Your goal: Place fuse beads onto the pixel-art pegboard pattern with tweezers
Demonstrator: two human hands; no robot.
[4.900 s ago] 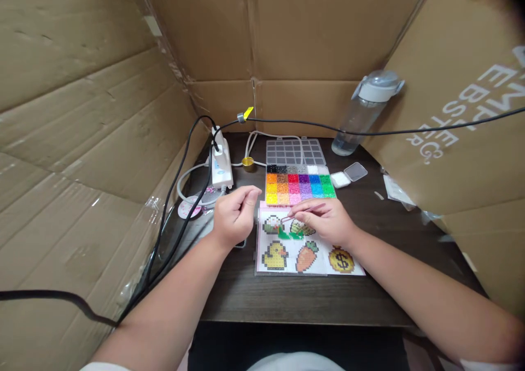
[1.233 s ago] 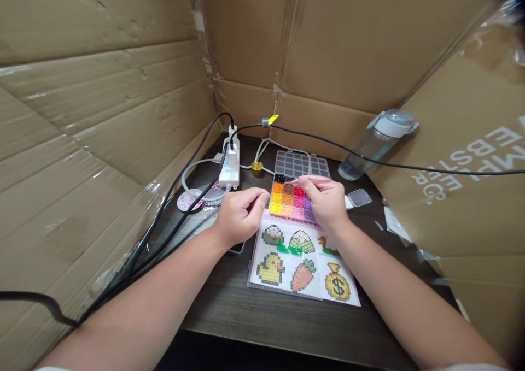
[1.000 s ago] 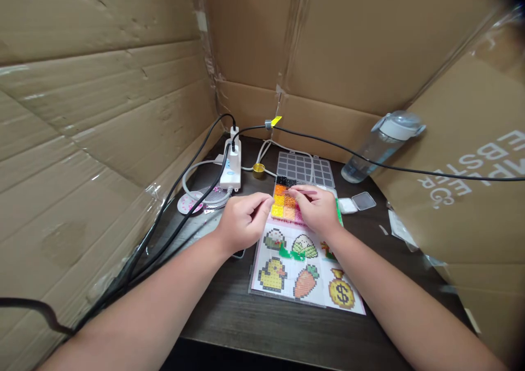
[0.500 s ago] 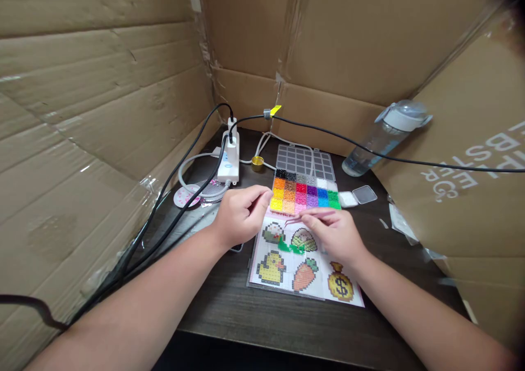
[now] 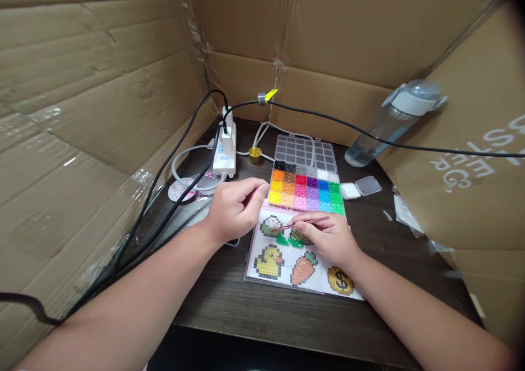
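Tweezers, thin and pink, sit pinched in the right hand, their tips pointing toward nine o'clock and touching down on the pegboard near the green beads beside the top-left picture. That board lies flat on the dark table, over a pattern sheet that shows a duck, a carrot and a money bag along its near row. The right hand rests over the upper middle of the sheet, fingers closed on the tweezers.

At ten o'clock from it, the left hand is curled into a loose fist at the board's left edge, thumb and forefinger pressed together; whether anything small lies between them cannot be told.

Just past the board at twelve o'clock stands the bead box, its compartments filled by colour, with its clear lid folded back behind it. At two o'clock from the right hand lie a small white tub and its lid, and farther out a clear water bottle leans against the cardboard wall. At eleven o'clock a white power strip carries black cables, with a small gold cap near it.
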